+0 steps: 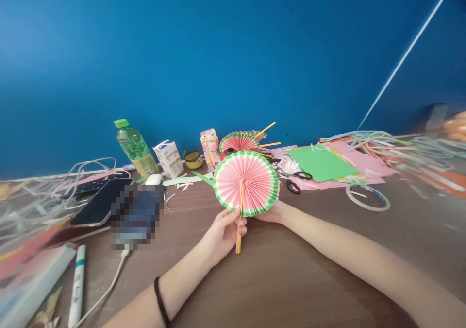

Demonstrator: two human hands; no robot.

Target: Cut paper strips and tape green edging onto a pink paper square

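One pleated paper fan [255, 182] is shown in the head view, held open and raised at the middle, above the tabletop [291, 289]. Its yellow handle [239, 238] is pinched between thumb and fingers by the left hand [226, 231]. The right hand [272, 212] is largely hidden behind the disc, so whether anything is gripped by it cannot be told. Pleats could be creased by hard pressure from behind; the disc could be tilted by a loose pinch; the second fan [238, 141] could be crushed by a backward push.
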